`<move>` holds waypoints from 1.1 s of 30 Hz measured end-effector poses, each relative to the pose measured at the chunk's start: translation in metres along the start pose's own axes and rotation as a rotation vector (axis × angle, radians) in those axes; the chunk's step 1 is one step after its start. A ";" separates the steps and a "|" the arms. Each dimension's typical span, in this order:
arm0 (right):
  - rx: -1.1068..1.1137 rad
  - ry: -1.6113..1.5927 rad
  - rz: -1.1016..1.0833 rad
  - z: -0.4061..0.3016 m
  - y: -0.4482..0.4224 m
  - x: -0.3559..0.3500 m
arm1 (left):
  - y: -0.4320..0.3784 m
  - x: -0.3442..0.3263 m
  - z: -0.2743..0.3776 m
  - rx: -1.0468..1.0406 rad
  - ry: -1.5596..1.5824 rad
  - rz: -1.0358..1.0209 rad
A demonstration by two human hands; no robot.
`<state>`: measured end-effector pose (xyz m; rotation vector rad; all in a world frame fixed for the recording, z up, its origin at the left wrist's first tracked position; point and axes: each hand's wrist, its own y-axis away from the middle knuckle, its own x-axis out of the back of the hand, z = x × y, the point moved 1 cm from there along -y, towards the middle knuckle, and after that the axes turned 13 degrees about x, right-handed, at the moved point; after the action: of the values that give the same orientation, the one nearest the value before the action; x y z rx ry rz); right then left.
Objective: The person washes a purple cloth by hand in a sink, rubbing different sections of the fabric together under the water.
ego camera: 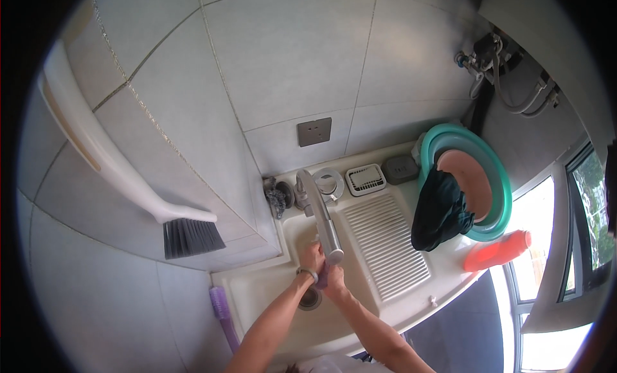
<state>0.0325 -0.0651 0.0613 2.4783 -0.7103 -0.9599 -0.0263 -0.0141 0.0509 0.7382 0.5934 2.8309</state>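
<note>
Both hands are together over the sink basin (255, 296), below the spout of a metal faucet (325, 223). My left hand (313, 258), with a band on its wrist, is closed around a small purple item (323, 277), which looks like cloth. My right hand (335, 278) grips the same item from the other side. The fingers and the spout hide most of it, so its shape cannot be told. Just below the hands is the round drain (309, 299).
A ribbed washboard (385, 245) adjoins the basin. Behind stand a white soap dish (366, 179) and a grey box (400, 169). To the right are a teal basin (503, 194) with dark cloth (438, 211) and an orange bottle (496, 251). Brushes (111, 156) hang left.
</note>
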 end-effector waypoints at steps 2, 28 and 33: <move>-0.029 0.017 0.023 -0.009 -0.010 0.018 | 0.006 -0.015 0.013 -0.076 -0.016 0.130; 0.412 0.698 -0.392 -0.129 -0.013 0.016 | 0.039 0.074 0.080 -0.653 0.018 -0.207; 0.433 0.293 -0.305 -0.107 0.016 -0.016 | 0.014 0.060 0.071 -0.263 -0.084 -0.085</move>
<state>0.0924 -0.0503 0.1508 3.0901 -0.4900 -0.5547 -0.0437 0.0120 0.1396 0.7575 0.2272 2.7109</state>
